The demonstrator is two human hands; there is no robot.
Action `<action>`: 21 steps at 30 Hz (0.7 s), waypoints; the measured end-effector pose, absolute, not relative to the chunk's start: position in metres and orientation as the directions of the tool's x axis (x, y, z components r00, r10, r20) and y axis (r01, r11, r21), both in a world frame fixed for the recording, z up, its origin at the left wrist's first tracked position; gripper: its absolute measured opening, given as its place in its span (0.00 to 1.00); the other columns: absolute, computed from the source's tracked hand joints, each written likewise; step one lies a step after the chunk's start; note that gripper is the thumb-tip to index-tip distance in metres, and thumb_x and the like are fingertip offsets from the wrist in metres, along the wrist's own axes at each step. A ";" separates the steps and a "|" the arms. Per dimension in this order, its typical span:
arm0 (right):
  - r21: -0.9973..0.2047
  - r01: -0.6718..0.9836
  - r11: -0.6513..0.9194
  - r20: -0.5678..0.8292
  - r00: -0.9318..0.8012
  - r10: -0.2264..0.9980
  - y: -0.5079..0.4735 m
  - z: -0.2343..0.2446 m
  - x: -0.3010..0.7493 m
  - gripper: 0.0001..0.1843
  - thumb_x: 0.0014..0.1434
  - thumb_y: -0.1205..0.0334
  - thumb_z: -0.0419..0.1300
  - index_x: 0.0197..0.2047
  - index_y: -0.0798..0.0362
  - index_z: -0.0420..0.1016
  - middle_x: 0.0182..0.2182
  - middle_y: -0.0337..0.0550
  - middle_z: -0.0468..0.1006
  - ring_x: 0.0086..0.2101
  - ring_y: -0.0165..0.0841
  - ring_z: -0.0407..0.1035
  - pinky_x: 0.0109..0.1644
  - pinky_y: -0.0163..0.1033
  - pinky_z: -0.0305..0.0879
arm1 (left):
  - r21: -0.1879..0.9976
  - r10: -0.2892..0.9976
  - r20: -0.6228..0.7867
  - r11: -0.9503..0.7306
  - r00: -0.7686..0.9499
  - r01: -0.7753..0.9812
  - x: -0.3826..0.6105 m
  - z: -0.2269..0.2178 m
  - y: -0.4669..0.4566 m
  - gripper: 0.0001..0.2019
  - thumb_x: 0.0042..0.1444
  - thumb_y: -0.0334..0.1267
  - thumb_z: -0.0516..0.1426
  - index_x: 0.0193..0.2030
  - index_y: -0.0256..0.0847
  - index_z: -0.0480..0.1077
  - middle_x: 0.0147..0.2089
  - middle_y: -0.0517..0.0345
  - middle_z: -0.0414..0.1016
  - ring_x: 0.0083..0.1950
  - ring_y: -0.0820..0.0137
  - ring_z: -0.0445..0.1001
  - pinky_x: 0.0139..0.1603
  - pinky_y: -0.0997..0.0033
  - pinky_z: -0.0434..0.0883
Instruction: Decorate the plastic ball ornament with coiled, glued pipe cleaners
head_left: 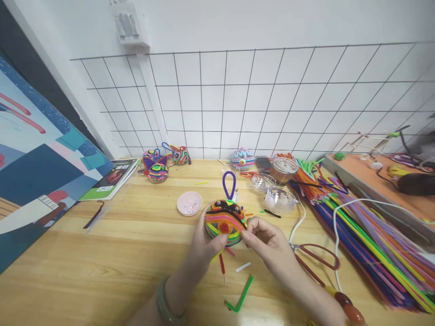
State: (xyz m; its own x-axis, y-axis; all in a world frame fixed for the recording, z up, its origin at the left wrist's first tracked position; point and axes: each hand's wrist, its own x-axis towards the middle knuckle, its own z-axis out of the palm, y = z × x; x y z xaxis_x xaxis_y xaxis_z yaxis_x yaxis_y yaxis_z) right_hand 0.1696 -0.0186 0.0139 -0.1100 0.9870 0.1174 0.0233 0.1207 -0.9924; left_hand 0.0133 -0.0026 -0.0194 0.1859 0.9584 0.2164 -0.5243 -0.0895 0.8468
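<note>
A round ornament [217, 219] wrapped in colourful pipe cleaners, with a purple loop [229, 184] on top, is held above the table's middle. My left hand [208, 240] wraps around its left side, thumb across the front near an orange-red round piece. At its right edge, my right hand [263, 237] pinches with thumb and forefinger; whether a loose strand is between them I cannot make out. Below lie a bent green pipe cleaner [244, 294], a white strip [243, 266] and a red pointed stick [222, 263]. Red-handled scissors [317, 258] rest beside my right forearm.
A pink dish [189, 203] with small bits stands left of the ornament. Clear plastic half-shells [280, 200] sit behind my right hand. Bundled pipe cleaners [360, 235] and a white cable [336, 226] cover the right side. Finished-looking ornaments [158, 173] stand at the back left, near a magazine [112, 179].
</note>
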 end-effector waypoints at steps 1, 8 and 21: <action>-0.992 0.030 0.126 0.123 -0.105 0.987 -0.019 0.013 0.170 0.23 0.51 0.41 0.64 0.24 0.51 0.65 0.19 0.32 0.60 0.22 0.27 0.52 0.26 0.33 0.50 | 0.848 0.959 0.219 -0.094 0.182 -0.522 0.014 -0.020 -0.003 0.36 0.47 0.41 0.65 0.63 0.45 0.58 0.56 0.47 0.73 0.57 0.53 0.71 0.57 0.54 0.68; -0.985 0.083 0.148 0.140 -0.098 0.985 -0.019 0.013 0.170 0.22 0.53 0.42 0.63 0.24 0.51 0.65 0.20 0.34 0.63 0.24 0.29 0.55 0.29 0.34 0.53 | 0.859 0.961 0.212 -0.096 0.179 -0.503 0.013 -0.019 -0.005 0.36 0.49 0.40 0.65 0.64 0.44 0.56 0.57 0.46 0.72 0.57 0.54 0.71 0.58 0.54 0.67; -0.993 -0.002 0.117 0.117 -0.123 0.986 -0.017 0.011 0.170 0.21 0.55 0.44 0.63 0.25 0.52 0.65 0.19 0.32 0.62 0.22 0.27 0.54 0.27 0.34 0.51 | 0.825 0.959 0.187 -0.034 0.215 -0.565 0.014 -0.015 -0.005 0.30 0.48 0.39 0.64 0.58 0.41 0.62 0.54 0.46 0.74 0.57 0.52 0.71 0.57 0.53 0.67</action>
State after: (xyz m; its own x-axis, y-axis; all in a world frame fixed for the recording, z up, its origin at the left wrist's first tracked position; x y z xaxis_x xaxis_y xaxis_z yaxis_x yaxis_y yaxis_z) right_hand 0.1703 -0.0174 0.0111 -0.1229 0.9855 0.1165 -0.0020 0.1172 -0.9931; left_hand 0.0143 -0.0047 -0.0147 0.2146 0.9587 0.1866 -0.5648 -0.0341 0.8245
